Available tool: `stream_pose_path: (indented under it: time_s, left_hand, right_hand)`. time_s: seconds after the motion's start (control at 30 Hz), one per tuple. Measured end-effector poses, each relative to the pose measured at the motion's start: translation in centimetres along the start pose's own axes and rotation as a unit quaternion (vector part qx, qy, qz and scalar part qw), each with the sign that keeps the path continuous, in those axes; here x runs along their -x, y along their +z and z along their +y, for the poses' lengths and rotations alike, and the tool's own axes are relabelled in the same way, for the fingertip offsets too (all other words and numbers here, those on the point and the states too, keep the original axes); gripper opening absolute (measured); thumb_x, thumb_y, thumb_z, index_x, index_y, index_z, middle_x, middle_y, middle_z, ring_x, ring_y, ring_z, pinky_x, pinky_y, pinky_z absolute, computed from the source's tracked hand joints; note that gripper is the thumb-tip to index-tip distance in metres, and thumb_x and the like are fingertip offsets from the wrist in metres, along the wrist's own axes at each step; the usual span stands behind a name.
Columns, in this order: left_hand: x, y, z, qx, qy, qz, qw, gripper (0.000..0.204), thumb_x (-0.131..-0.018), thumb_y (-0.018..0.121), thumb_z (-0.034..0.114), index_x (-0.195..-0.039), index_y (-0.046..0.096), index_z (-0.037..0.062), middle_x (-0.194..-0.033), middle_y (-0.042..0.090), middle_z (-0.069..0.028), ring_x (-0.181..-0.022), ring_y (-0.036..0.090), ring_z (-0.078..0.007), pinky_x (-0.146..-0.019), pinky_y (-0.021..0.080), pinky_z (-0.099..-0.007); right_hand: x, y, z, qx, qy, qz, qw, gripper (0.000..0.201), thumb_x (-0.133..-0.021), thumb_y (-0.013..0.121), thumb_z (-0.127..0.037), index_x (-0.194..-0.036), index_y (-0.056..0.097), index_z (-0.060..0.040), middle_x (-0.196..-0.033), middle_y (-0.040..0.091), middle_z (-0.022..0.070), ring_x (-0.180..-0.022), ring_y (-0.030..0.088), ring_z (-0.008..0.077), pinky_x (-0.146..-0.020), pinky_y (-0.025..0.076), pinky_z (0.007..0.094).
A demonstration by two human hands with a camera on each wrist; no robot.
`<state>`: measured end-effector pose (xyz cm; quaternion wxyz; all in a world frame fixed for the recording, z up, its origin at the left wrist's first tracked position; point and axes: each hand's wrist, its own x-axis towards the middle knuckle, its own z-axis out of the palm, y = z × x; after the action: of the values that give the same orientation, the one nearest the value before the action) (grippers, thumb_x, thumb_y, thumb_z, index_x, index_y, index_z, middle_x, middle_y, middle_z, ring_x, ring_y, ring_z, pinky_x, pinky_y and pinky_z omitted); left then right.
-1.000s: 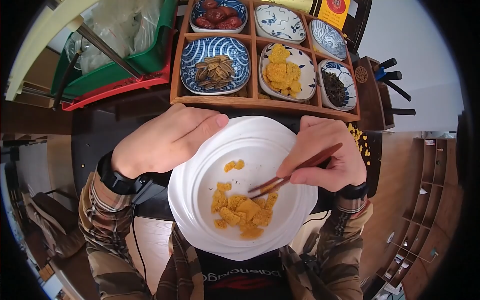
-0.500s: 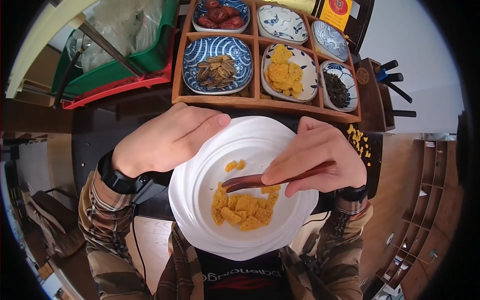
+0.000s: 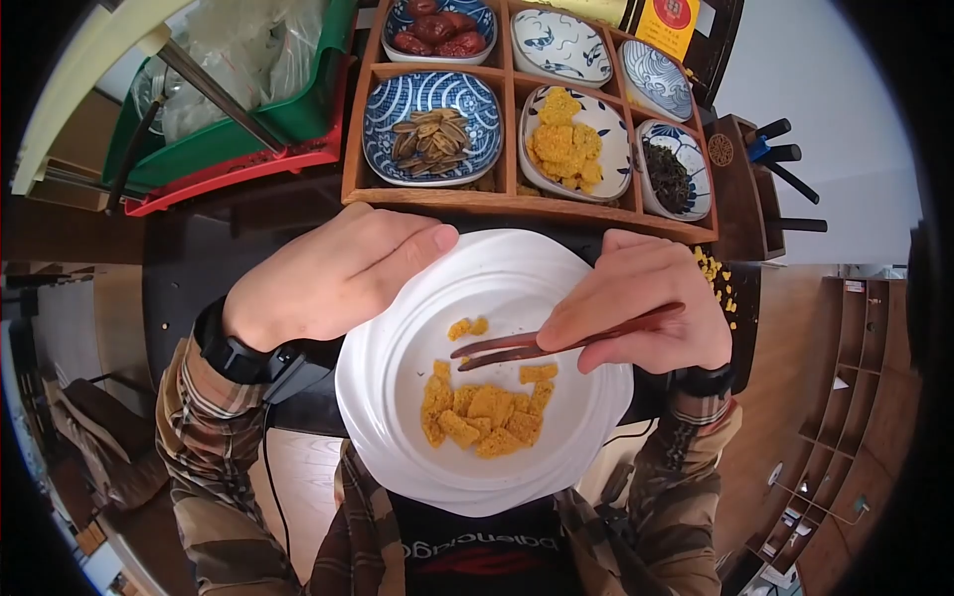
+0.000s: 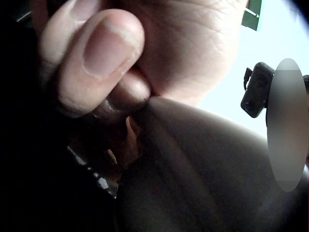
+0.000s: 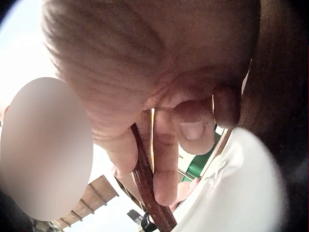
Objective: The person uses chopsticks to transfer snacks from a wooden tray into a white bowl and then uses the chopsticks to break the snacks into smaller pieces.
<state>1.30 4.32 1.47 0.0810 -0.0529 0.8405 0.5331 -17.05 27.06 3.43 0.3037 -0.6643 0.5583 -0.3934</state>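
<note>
My left hand (image 3: 333, 273) grips the upper left rim of a white bowl (image 3: 378, 397) with a wide wavy edge. In the left wrist view its curled fingers (image 4: 104, 58) show beside the bowl's edge (image 4: 203, 159). Slim dark wooden tongs (image 3: 512, 346) are held between the thumb and fingers of my right hand (image 3: 646, 303). The tongs' tips are slightly parted over the middle of the bowl, just above a pile of yellow crispy rice pieces (image 3: 487, 412). One rice piece (image 3: 538, 373) lies apart at the right, below the tongs, and small bits (image 3: 467, 328) lie above them.
Beyond the bowl stands a wooden divided tray (image 3: 437, 199) with dishes of red dates (image 3: 432, 32), sunflower seeds (image 3: 430, 142), yellow rice pieces (image 3: 564, 149) and dark leaves (image 3: 664, 177). A green bin (image 3: 234, 149) is far left. Yellow crumbs (image 3: 717, 278) lie by my right hand.
The tongs' tips have risen from the right side of the pile and swung left over the bowl's middle. A single piece shows uncovered at the right. My left hand has stayed put.
</note>
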Motion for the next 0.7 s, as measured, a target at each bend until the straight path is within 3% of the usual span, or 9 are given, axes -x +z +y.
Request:
stream_pose_path:
  time_s: [0.07,0.13,0.53,0.7]
  left_hand:
    - [0.0,0.0,-0.1,0.004,0.0,-0.001,1.0,0.037,-0.107,0.045,0.025,-0.103,0.064,-0.0065,-0.09,0.067,-0.027,-0.086,0.061,-0.0468,-0.074,0.05,-0.0436]
    - [-0.1,0.2,-0.7,-0.01,0.041,0.017,0.999,0.04,-0.107,0.043,0.027,-0.094,0.061,-0.0065,-0.08,0.064,-0.0238,-0.073,0.061,-0.0403,-0.069,0.048,-0.0388]
    - [-0.1,0.4,-1.3,-0.033,0.083,0.034,0.995,0.041,-0.107,0.043,0.027,-0.093,0.062,-0.0065,-0.08,0.064,-0.0244,-0.073,0.061,-0.0406,-0.067,0.048,-0.0392]
    - [0.0,0.4,-1.2,-0.023,0.067,0.034,0.997,0.042,-0.107,0.043,0.028,-0.093,0.062,-0.0064,-0.079,0.064,-0.0244,-0.072,0.061,-0.0406,-0.067,0.048,-0.0391]
  right_hand:
    - [0.0,-0.1,0.0,-0.015,0.006,-0.03,0.999,0.029,-0.075,0.086,-0.017,-0.103,0.08,-0.0136,-0.087,0.076,-0.0027,-0.065,0.062,0.0087,-0.061,0.032,0.0267]
    - [0.0,-0.1,-0.1,-0.011,0.009,-0.037,0.999,0.029,-0.075,0.086,-0.017,-0.103,0.08,-0.0137,-0.086,0.076,-0.0028,-0.064,0.061,0.0087,-0.06,0.032,0.0268]
    - [0.3,-1.0,-0.2,0.005,0.022,-0.029,0.999,0.026,-0.074,0.086,-0.018,-0.099,0.08,-0.0127,-0.082,0.075,-0.0021,-0.062,0.06,0.0107,-0.062,0.035,0.0274]
    - [0.5,-1.5,-0.4,0.022,0.024,-0.031,0.999,0.026,-0.074,0.086,-0.019,-0.098,0.08,-0.0108,-0.082,0.075,-0.0005,-0.064,0.061,0.0126,-0.063,0.037,0.0278]
